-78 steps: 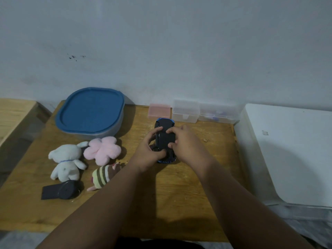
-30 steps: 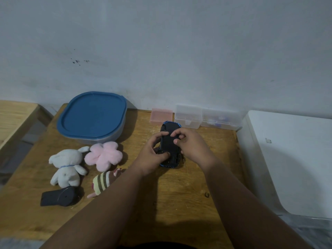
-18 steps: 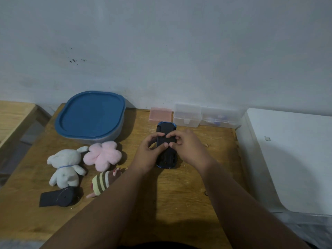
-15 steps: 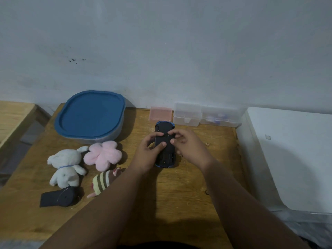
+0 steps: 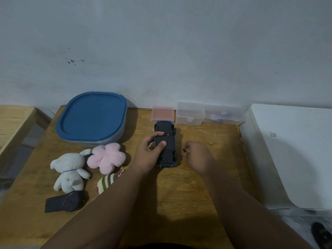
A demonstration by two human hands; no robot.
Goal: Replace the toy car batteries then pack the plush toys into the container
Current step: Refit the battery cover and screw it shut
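Note:
A blue toy car (image 5: 166, 143) lies upside down on the wooden table (image 5: 179, 191), its dark underside up. My left hand (image 5: 150, 152) grips its left side, thumb pressing on the underside. My right hand (image 5: 198, 156) rests on the table just right of the car, fingertips pinched on a tiny dark piece (image 5: 184, 150). Left of the car lie a pink flower plush (image 5: 106, 158), a white bunny plush (image 5: 70, 172) and a striped plush (image 5: 106, 182), half hidden by my forearm. A grey container with a blue lid (image 5: 91, 118) stands behind them, shut.
A black gadget (image 5: 64, 203) lies near the front left. A small pink box (image 5: 163, 113) and two clear plastic boxes (image 5: 210, 113) line the wall. A white surface (image 5: 294, 151) adjoins the table's right edge; a second wooden top (image 5: 14, 121) sits left.
My right hand has come off the car's underside and moved right to the table, pinching a tiny dark piece. My left hand still holds the car.

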